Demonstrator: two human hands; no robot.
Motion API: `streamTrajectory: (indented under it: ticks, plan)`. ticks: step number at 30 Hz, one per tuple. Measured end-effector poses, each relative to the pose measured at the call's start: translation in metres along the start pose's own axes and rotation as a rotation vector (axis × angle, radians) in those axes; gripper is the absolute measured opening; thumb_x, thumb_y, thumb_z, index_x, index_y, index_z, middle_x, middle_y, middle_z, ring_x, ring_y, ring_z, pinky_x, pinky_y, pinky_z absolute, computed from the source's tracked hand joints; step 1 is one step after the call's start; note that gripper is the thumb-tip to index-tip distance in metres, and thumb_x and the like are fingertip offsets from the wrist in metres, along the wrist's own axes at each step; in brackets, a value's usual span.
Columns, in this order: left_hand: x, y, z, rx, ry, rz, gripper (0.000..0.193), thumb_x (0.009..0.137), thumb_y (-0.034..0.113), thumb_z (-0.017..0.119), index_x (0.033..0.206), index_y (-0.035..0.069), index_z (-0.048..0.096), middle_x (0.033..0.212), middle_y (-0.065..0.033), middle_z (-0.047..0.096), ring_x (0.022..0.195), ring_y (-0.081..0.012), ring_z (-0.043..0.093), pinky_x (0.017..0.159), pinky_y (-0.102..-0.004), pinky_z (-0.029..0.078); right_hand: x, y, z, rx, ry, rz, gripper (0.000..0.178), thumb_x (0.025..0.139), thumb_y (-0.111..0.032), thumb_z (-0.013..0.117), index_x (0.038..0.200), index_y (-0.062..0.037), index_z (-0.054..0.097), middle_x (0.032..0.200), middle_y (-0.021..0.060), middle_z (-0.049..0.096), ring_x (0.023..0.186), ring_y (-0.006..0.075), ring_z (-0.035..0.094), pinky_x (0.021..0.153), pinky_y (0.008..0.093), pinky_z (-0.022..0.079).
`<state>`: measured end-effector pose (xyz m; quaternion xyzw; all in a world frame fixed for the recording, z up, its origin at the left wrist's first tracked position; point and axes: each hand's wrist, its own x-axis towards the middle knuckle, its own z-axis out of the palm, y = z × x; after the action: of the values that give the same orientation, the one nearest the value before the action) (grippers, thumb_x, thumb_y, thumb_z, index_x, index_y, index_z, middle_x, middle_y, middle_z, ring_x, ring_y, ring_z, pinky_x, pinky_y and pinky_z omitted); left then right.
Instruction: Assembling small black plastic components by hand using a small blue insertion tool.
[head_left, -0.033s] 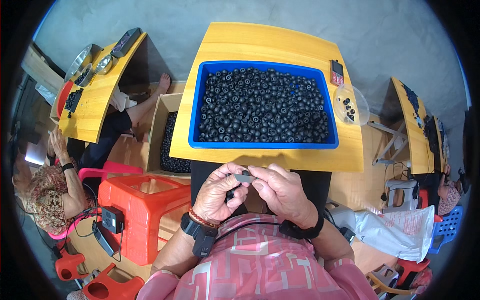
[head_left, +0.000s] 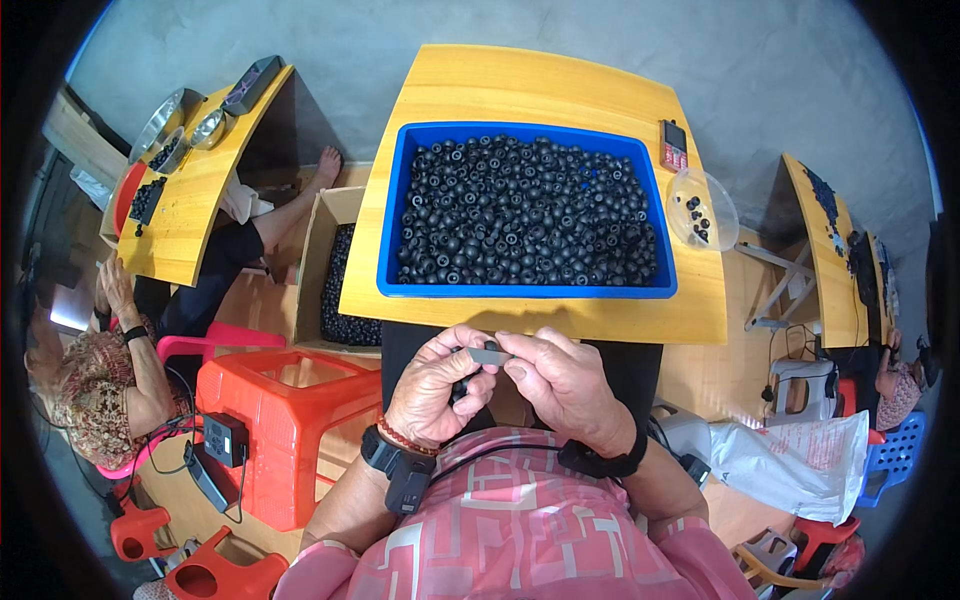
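Just in front of the table's near edge, my two hands meet, both closed. My left hand (head_left: 430, 390) curls around small black round parts (head_left: 460, 390), which show between its fingers. A flat grey strip (head_left: 489, 356), like a small blade, spans from my left thumb to the fingertips of my right hand (head_left: 570, 385), which pinch its right end. A bit of black shows behind the strip; its shape is mostly hidden by fingers. Beyond my hands, a blue tray (head_left: 530, 291) full of similar black hollow parts lies on the yellow table (head_left: 540, 85).
A clear round dish (head_left: 722, 225) with several black parts and a keypad phone (head_left: 674, 145) lie right of the tray. Left stand a carton (head_left: 318, 240) of black parts and a red stool (head_left: 270, 420). Other people sit at tables on both sides. A white bag (head_left: 790, 465) lies right.
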<state>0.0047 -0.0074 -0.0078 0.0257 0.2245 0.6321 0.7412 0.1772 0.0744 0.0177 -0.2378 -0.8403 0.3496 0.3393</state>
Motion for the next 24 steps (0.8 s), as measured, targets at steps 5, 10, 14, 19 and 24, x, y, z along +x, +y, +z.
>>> streamTrajectory:
  ticks: [5, 10, 14, 19, 24]
  plan:
    - [0.000, 0.001, 0.001, 0.026, 0.009, 0.003, 0.008, 0.096, 0.007, 0.060, 0.103, 0.003, 0.060, 0.086, -0.0099, 0.061, 0.059, -0.0104, 0.048, 0.043, -0.0189, 0.035, 0.001, 0.000, 0.001, -0.022, 0.012, -0.009, 0.026, 0.085, -0.009, 0.069, 0.109, -0.0005, 0.065, 0.082, 0.0112, 0.064, 0.066, 0.0276, 0.063, 0.058, 0.0367, 0.050]
    - [-0.001, 0.002, 0.000, 0.060, 0.017, 0.017, 0.012, 0.094, 0.006, 0.060, 0.105, 0.003, 0.057, 0.087, -0.0119, 0.060, 0.062, -0.0120, 0.049, 0.042, -0.0190, 0.035, 0.003, -0.003, -0.001, -0.060, -0.010, -0.011, 0.026, 0.085, -0.010, 0.069, 0.109, -0.0015, 0.066, 0.081, 0.0105, 0.063, 0.067, 0.0272, 0.063, 0.059, 0.0367, 0.050]
    - [-0.002, 0.003, 0.002, 0.090, 0.027, 0.048, 0.010, 0.094, 0.007, 0.062, 0.103, 0.003, 0.059, 0.085, -0.0104, 0.061, 0.060, -0.0110, 0.050, 0.043, -0.0188, 0.035, 0.002, -0.001, 0.001, -0.068, -0.016, -0.011, 0.026, 0.085, -0.009, 0.069, 0.109, -0.0018, 0.066, 0.081, 0.0104, 0.062, 0.067, 0.0271, 0.063, 0.058, 0.0366, 0.050]
    - [-0.003, 0.004, 0.004, 0.120, -0.001, 0.077, 0.009, 0.095, 0.009, 0.062, 0.101, 0.002, 0.060, 0.082, -0.0087, 0.061, 0.059, -0.0096, 0.050, 0.043, -0.0184, 0.035, 0.002, -0.003, 0.002, -0.050, -0.022, -0.030, 0.025, 0.085, -0.009, 0.068, 0.108, -0.0005, 0.066, 0.085, 0.0109, 0.063, 0.068, 0.0263, 0.063, 0.058, 0.0362, 0.051]
    - [-0.006, 0.005, 0.009, 0.092, -0.063, 0.129, 0.012, 0.095, 0.011, 0.062, 0.102, 0.001, 0.059, 0.083, -0.0101, 0.057, 0.061, -0.0097, 0.047, 0.043, -0.0186, 0.037, 0.003, 0.011, -0.005, 0.044, 0.148, 0.140, 0.019, 0.095, -0.006, 0.058, 0.111, 0.0006, 0.064, 0.096, 0.0130, 0.067, 0.080, 0.0251, 0.065, 0.070, 0.0321, 0.052]
